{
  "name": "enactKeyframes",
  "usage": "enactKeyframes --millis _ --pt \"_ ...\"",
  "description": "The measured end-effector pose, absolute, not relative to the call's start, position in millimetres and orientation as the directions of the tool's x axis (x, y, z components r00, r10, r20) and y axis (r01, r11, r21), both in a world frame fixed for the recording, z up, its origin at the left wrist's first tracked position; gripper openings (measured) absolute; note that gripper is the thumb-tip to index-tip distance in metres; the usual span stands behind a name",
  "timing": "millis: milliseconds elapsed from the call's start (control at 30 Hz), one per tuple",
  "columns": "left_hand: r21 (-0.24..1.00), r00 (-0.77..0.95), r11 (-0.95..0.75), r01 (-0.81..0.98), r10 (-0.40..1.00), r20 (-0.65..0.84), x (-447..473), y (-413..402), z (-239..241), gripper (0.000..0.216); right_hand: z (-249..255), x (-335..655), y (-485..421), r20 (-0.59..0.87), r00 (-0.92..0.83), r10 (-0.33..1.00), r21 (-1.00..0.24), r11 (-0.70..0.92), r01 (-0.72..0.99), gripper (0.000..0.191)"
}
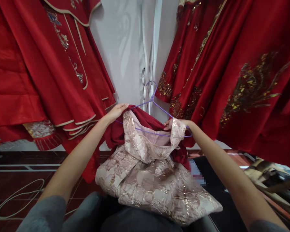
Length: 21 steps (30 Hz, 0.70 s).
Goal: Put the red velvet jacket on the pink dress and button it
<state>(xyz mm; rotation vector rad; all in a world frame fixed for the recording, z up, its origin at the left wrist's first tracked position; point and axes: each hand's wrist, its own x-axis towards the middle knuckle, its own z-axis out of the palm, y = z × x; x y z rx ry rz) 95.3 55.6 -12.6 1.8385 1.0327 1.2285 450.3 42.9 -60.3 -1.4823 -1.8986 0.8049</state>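
A pale pink brocade dress (149,174) with gold pattern hangs from a purple wire hanger (157,106) and drapes down onto my lap. A dark red garment (145,120) lies behind its neckline on the same hanger. My left hand (116,112) is closed on the dress's left shoulder at the hanger's end. My right hand (177,124) is pinched on the right shoulder strap and the hanger wire.
Red embroidered robes (50,71) hang at the left and more red gowns with gold embroidery (232,74) at the right. A white wall panel (132,48) stands between them. White cables (16,196) lie on the dark red floor at lower left. Clutter (273,177) sits at lower right.
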Motion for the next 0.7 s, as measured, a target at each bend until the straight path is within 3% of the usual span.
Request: enactKeyframes --millis 133,267,333,500,600,700 --pt "0.783 0.26 -0.495 0.378 0.868 0.423 98.6 50.8 -12.0 0.034 -52.0 455.3 50.3 0.122 -0.244 0.962 -0.757 0.249 0.604 0.016" --pt "0.685 0.36 -0.543 0.485 0.838 0.41 95.0 54.6 -7.8 0.01 -37.5 470.2 43.7 0.477 -0.1 0.873 -0.673 0.436 0.597 0.027" --pt "0.608 0.342 -0.566 0.556 0.823 0.453 90.2 56.3 -7.0 0.005 -34.1 481.1 35.2 0.589 0.004 0.808 -0.604 0.436 0.667 0.028" --pt "0.328 0.157 -0.454 0.828 0.75 0.642 79.9 39.6 -12.4 0.01 -30.5 502.6 3.7 0.582 0.081 0.809 -0.54 0.31 0.782 0.033" --pt "0.238 0.112 -0.41 0.881 0.668 0.736 78.9 22.0 -17.3 0.015 -17.9 502.2 -24.6 0.583 0.066 0.81 -0.498 0.291 0.817 0.036" --pt "0.151 0.121 -0.412 0.898 0.562 0.818 77.2 10.5 -22.0 0.016 -1.5 491.8 -59.4 0.627 0.102 0.772 -0.367 0.178 0.913 0.038"
